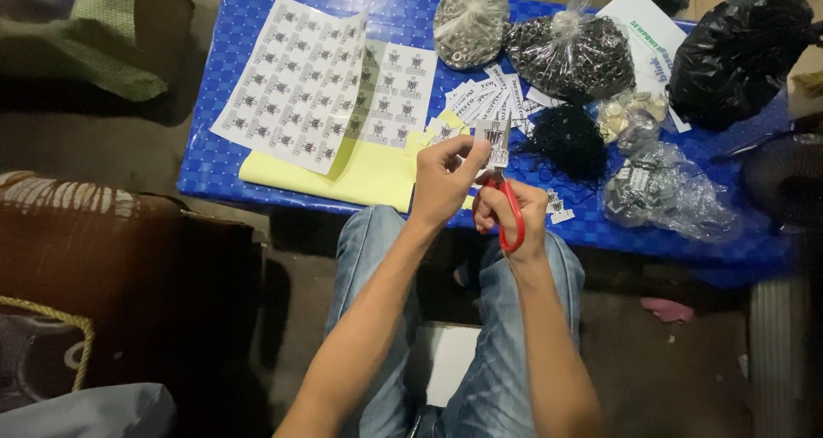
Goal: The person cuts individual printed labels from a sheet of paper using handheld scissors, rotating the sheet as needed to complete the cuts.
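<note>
Above the near edge of the blue table (pixel 223 159), my left hand (pixel 444 181) pinches a small white paper label (pixel 495 142) printed with a dark emblem, held upright. Just right of it, my right hand (pixel 512 215) is closed through the red-handled scissors (pixel 506 200), blades at the label's lower edge.

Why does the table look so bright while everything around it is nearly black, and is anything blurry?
Head view: light falls on the blue table and sticker sheet, while the floor and left side sink into shadow. Head view: the clear bags glint with glare. Head view: the left hand, right hand and red scissors look slightly soft, and edges bend a little.
</note>
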